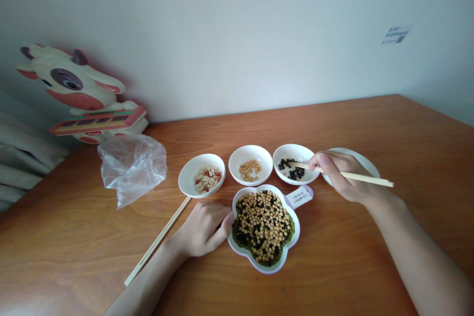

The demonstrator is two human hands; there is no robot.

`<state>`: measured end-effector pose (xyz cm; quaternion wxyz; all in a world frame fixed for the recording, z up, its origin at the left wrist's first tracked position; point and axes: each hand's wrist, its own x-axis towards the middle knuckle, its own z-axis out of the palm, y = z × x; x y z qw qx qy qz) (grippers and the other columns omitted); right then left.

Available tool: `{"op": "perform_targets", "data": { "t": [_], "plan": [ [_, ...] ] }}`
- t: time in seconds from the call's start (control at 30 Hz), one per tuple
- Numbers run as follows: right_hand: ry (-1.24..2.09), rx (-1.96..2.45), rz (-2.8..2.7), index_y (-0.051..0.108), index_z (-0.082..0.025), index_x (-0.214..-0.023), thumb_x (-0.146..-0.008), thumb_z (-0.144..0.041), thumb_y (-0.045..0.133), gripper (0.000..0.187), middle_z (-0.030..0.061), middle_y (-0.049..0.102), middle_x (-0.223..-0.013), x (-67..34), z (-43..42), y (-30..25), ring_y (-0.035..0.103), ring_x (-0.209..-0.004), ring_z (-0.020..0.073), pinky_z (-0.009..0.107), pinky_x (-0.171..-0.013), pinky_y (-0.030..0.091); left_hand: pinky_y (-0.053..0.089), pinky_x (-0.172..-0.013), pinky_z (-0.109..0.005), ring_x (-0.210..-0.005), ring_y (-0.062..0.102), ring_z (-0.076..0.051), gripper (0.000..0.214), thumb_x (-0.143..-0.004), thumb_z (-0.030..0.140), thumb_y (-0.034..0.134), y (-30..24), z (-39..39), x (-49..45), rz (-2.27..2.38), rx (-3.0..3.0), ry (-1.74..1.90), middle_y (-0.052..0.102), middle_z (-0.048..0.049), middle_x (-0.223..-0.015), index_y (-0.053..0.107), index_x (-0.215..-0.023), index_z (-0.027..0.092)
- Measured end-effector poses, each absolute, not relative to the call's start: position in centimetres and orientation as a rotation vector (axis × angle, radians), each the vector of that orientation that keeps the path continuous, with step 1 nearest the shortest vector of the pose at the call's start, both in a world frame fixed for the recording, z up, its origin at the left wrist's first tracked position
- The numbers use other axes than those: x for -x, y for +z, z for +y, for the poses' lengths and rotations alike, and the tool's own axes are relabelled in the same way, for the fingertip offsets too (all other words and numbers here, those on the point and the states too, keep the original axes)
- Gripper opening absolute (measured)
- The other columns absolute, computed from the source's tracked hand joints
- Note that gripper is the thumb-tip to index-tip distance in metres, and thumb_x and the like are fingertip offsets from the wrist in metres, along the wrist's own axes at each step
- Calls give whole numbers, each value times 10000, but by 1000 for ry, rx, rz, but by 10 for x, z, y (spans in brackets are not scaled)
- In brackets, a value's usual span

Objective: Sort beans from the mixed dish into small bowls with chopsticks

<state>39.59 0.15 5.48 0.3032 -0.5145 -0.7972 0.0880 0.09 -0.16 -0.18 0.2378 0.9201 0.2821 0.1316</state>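
My right hand (pixel 338 173) is closed round a pair of wooden chopsticks (pixel 365 177), their tips among the black beans (pixel 296 173) in the right-hand white bowl (pixel 294 148). With curled fingers and the thumb at the rim, my left hand (pixel 207 229) holds the left side of a flower-shaped dish (pixel 274 269). Yellow soybeans, black beans and small green beans are mixed in that dish (pixel 293 247). Behind it, the middle bowl (pixel 250 149) contains soybeans (pixel 250 170). Pale flat seeds with a few reddish pieces (pixel 207 178) lie in the left bowl (pixel 185 173).
A second pair of chopsticks (pixel 159 239) lies beside my left forearm. Partly behind my right hand is a white plate (pixel 365 160). A clear plastic bag (pixel 133 168) and a cow-shaped toy keyboard (pixel 99 121) occupy the table's back left, by the wall.
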Motion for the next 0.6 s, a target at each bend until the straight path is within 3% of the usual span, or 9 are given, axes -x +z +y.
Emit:
{"op": "perform_targets", "data": {
  "t": [0.33,0.6],
  "plan": [
    [131,1316,-2008,695,-231,-865,-1117,-366,298,489,67,757,-868,-394,0,52,723,-852,248,378,-810,504,358,-661,-303,-631,491,-164,376,-1094,314,282,-2,-1,0,754,-2515,344,607,-37,-734,427,-766,200],
    [245,1397,-1973,697,-246,-860,-1114,-482,228,583,47,743,-819,-396,2,53,700,-790,233,357,-742,502,375,-655,-305,-631,508,-163,386,-1092,303,289,1,-1,-2,743,-2521,365,613,-40,-728,456,-761,195]
  ]
}}
